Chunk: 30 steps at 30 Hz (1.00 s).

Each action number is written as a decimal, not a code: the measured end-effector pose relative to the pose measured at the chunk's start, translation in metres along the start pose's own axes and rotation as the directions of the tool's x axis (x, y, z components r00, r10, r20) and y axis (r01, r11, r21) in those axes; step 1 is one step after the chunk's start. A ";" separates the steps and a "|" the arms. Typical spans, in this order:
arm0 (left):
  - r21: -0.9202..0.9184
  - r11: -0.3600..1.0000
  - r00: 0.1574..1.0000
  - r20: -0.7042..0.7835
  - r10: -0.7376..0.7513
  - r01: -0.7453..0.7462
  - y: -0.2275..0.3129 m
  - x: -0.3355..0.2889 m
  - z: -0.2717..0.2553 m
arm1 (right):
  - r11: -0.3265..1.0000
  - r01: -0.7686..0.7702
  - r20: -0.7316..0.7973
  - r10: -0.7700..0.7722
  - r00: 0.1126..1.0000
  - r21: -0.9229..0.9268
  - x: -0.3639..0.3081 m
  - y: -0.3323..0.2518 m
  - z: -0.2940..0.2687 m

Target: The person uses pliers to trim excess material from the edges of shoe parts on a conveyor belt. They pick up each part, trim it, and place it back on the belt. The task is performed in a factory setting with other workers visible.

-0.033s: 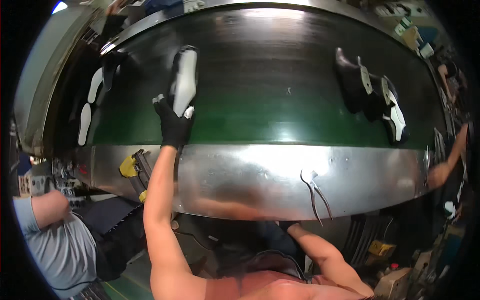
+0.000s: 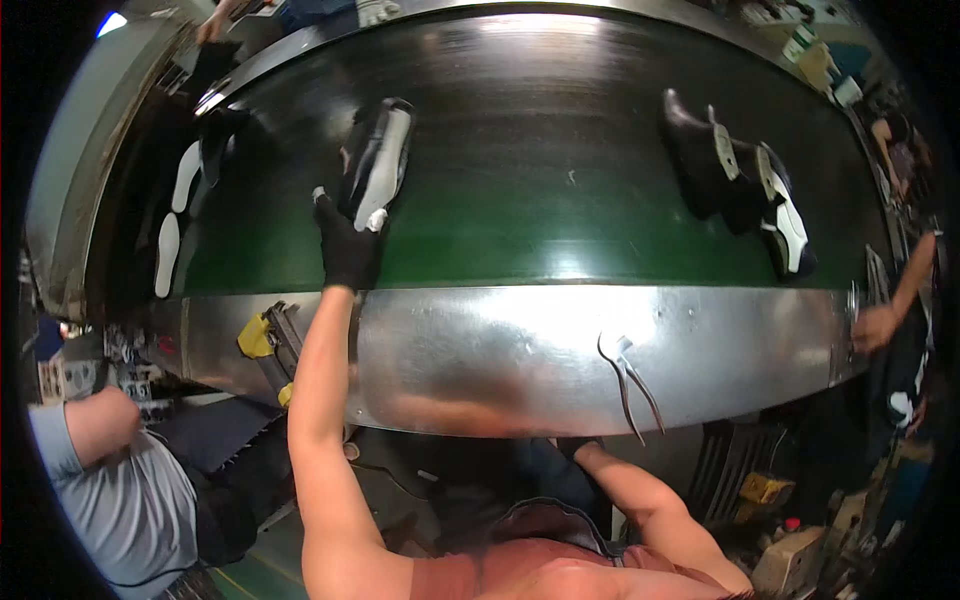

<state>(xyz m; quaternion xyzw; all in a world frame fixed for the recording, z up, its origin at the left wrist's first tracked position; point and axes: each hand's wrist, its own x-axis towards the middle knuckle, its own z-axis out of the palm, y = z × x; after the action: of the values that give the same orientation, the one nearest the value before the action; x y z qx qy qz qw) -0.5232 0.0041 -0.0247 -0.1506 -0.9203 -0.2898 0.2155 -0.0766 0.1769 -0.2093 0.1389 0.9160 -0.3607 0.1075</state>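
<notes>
On belt (image 2: 500,235), left of centre: shoe (image 2: 384,175), lying on side, white sole facing right.
Shoe axis: lengthwise away from near edge, far end leaning right; hard to tell toe from heel.
Left hand (image 2: 350,250): gloved, grasping shoe's near end, partly covering it.
Right hand (image 2: 570,447): low by table edge, mostly hidden; cannot tell grip.
Belt right: black shoes (image 2: 692,165), clustered, well apart.
Belt left: white soles (image 2: 169,255).
Ledge (image 2: 480,345): pliers (image 2: 622,362) right, yellow tool (image 2: 257,336) beside left forearm (image 2: 320,375).
</notes>
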 end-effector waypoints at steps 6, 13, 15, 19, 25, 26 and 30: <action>-0.127 0.904 0.748 0.614 -0.252 0.409 0.072 0.020 -0.002 | 0.999 0.038 -0.038 -0.037 0.999 0.019 -0.007 -0.002 0.003; -0.751 0.081 0.755 0.655 -0.030 0.655 0.090 -0.103 -0.088 | 0.997 0.082 -0.131 -0.083 0.988 -0.008 -0.076 -0.057 -0.062; -0.606 -0.123 0.615 0.787 0.048 0.786 0.093 -0.203 -0.117 | 0.896 0.131 -0.066 -0.113 0.991 0.425 -0.097 -0.075 -0.088; -0.185 -0.612 0.406 0.881 0.243 0.769 0.073 -0.354 -0.147 | 0.267 -0.107 0.114 -0.011 0.993 0.958 -0.121 -0.096 -0.098; -0.714 0.274 0.725 0.684 0.076 0.645 0.169 -0.451 -0.237 | 0.283 0.019 0.039 -0.197 0.980 0.959 -0.188 -0.172 -0.120; -0.678 0.605 0.780 0.609 0.146 0.416 0.192 -0.440 -0.267 | 0.647 0.170 -0.052 -0.198 0.979 0.743 -0.206 -0.185 -0.139; -0.777 0.481 0.807 0.552 0.209 0.407 0.217 -0.442 -0.277 | 0.365 0.170 -0.105 -0.191 0.976 0.915 -0.234 -0.164 -0.113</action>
<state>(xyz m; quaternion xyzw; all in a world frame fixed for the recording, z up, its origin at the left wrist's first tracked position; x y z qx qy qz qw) 0.0312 -0.0582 0.0681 -0.2619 -0.6690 -0.6660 -0.2007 0.0778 0.0988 0.0450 0.0707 0.5713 -0.8175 -0.0188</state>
